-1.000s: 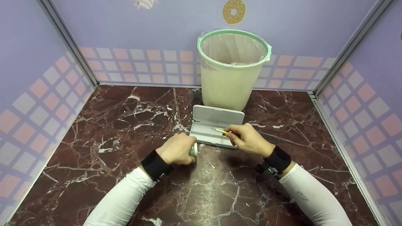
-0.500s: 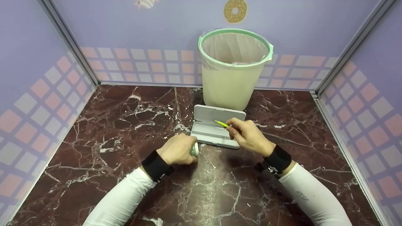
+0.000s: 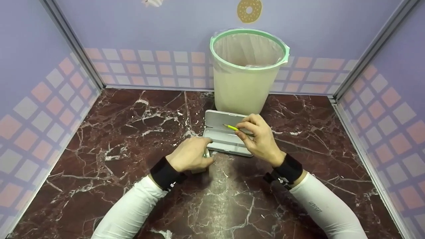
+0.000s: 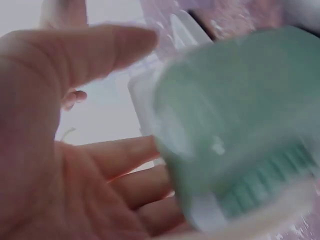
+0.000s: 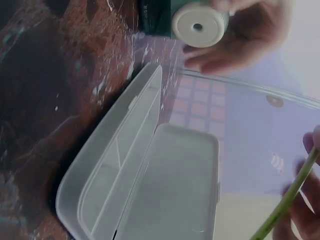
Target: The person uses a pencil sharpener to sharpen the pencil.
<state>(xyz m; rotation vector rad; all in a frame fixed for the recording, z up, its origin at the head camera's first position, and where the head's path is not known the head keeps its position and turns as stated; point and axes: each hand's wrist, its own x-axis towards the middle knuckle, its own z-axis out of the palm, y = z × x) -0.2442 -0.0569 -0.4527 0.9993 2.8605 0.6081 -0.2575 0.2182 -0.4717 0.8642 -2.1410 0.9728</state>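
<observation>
My right hand [image 3: 260, 141] pinches a yellow-green pencil [image 3: 232, 127] between thumb and fingers, its sharpened tip pointing left above a grey pencil case [image 3: 215, 121]. The case lies with its lid raised. At the case's front left corner my left hand [image 3: 190, 154] is around a green pencil sharpener [image 4: 240, 105], mostly hidden under it in the head view. In the left wrist view the thumb stands off the sharpener, and the other fingers extend beside it. The right wrist view shows the sharpener's pale round face with a hole; the pencil is apart from it.
A tall bin [image 3: 242, 89] with a green rim and a clear liner stands behind the pencil case. Patterned panels [image 3: 149, 33] close off the back and both sides of the dark red marbled table [image 3: 132, 132].
My left hand has loosened its grip on the sharpener, thumb and fingers spreading. The right hand has turned more upright, with the pencil lifted slightly from low over the case.
</observation>
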